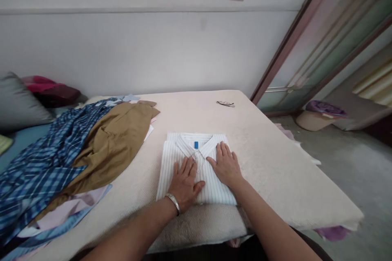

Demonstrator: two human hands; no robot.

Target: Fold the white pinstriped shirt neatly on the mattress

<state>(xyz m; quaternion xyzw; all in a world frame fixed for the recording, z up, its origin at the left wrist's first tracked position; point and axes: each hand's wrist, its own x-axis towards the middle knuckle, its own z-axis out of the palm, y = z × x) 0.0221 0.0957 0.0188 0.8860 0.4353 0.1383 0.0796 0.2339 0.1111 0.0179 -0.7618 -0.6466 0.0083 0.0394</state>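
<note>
A white shirt with thin dark stripes (171,171) lies folded into a rectangle, collar at the far end and buttoned front facing up. Inside its collar shows a blue label (196,144). My left hand (185,183) rests flat on the left-middle of the shirt, fingers stretched toward the collar, a silver bracelet (174,203) at the wrist. On the right side, my right hand (226,165) lies flat with fingers spread, touching the shirt beside the collar's right point. Neither hand grasps anything. The cloth under both palms is hidden.
The shirt is on a cream-covered bed (275,179). To the left lie a blue plaid shirt (55,155), a brown garment (122,138) and a grey pillow (21,102). Eyeglasses (226,104) sit near the far edge. Beyond the right edge stands a lined bin (315,120).
</note>
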